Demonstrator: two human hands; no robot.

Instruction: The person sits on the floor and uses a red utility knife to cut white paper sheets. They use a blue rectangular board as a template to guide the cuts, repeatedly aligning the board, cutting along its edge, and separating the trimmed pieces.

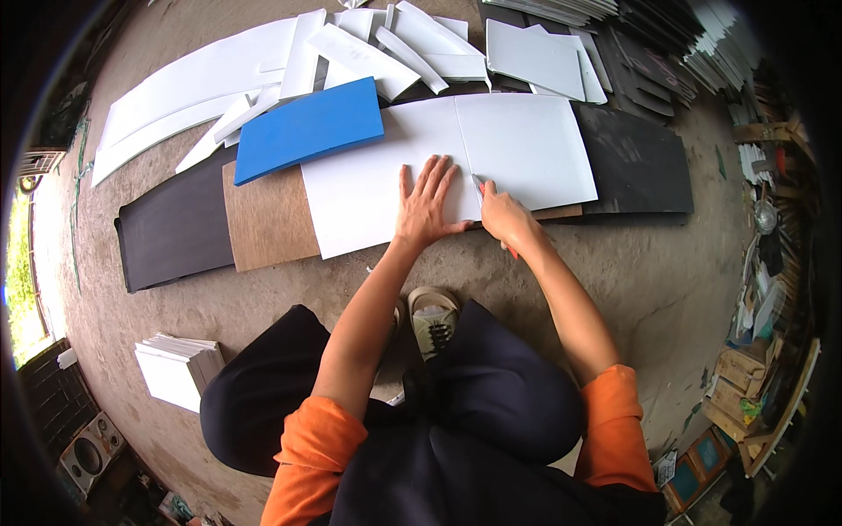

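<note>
A white foam-like sheet lies across a brown wooden board, with a thin line running over it from its far edge to its near edge. My left hand rests flat on the sheet, fingers spread, just left of that line. In my right hand is a red-handled utility knife; its blade meets the sheet at the line, near the front edge. A blue rectangular panel overlaps the sheet's left part and the wooden board.
Black boards lie beneath the wooden board. White offcuts are heaped beyond the sheet. A stack of white pieces stands on the concrete floor by my left knee. Wooden crates are at the right, a speaker at lower left.
</note>
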